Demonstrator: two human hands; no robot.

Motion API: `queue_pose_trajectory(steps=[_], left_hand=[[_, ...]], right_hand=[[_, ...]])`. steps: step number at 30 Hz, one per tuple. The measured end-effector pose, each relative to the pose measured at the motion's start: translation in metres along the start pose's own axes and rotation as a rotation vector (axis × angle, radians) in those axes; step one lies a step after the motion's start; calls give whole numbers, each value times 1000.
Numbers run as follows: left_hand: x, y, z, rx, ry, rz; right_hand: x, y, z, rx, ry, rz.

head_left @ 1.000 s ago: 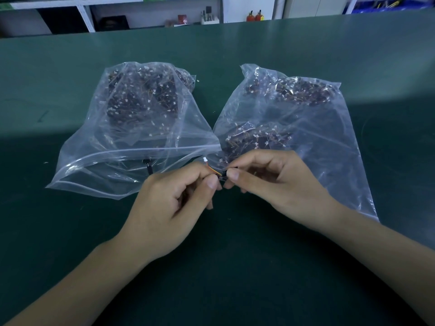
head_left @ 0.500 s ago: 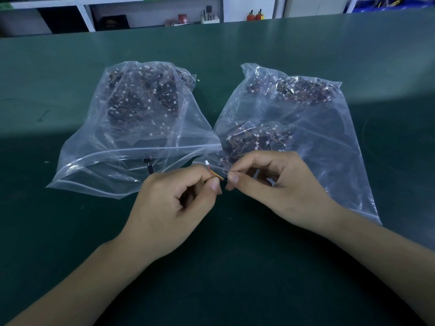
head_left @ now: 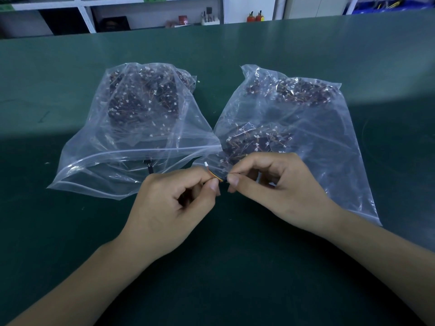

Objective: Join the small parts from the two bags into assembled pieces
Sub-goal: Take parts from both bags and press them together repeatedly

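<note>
Pictured over a green table (head_left: 235,267): left hand (head_left: 174,208) and right hand (head_left: 280,184) meeting fingertip to fingertip, just in front of two clear plastic bags. Pinched between left thumb and forefinger, a short orange wire (head_left: 213,174) ending in a tiny white plug (head_left: 206,164), which sticks up and away past the knuckles, free of the fingers. Right thumb and forefinger curled closed in a pinch at the wire's near end (what exactly sits between those fingertips too small to tell). Remaining fingers of both hands curled in toward the palms. Behind the left hand, the left bag (head_left: 131,142), mouth gaping toward the camera, dark little parts heaped at its far end. Behind and partly under the right hand, the right bag (head_left: 306,128), similar parts in two clusters inside. Beyond the table's far edge, white shelves (head_left: 150,10).
</note>
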State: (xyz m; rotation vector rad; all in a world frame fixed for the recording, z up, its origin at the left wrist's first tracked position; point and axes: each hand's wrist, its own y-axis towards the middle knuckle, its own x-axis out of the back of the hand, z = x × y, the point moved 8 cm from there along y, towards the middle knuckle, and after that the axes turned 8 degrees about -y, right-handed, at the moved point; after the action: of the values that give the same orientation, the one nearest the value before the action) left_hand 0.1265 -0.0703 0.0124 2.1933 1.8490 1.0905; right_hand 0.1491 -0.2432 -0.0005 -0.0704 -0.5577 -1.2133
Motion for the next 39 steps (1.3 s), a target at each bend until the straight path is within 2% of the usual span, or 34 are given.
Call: queue_pose_trajectory(steps=[19, 24, 26, 30, 39], left_hand=[[0, -2, 2, -11, -19, 6], [10, -1, -1, -47, -57, -140], [18, -1, 1, -41, -69, -217], [26, -1, 3, -52, -35, -260], [11, 2, -3, -220, 138, -113]], right_hand=[[0, 1, 0, 58, -35, -2], [4, 2, 0, 72, -31, -41], [7, 2, 1, 103, -152, -65], [7, 4, 4, 195, -607, -54], [22, 3, 4, 196, -552, -212]])
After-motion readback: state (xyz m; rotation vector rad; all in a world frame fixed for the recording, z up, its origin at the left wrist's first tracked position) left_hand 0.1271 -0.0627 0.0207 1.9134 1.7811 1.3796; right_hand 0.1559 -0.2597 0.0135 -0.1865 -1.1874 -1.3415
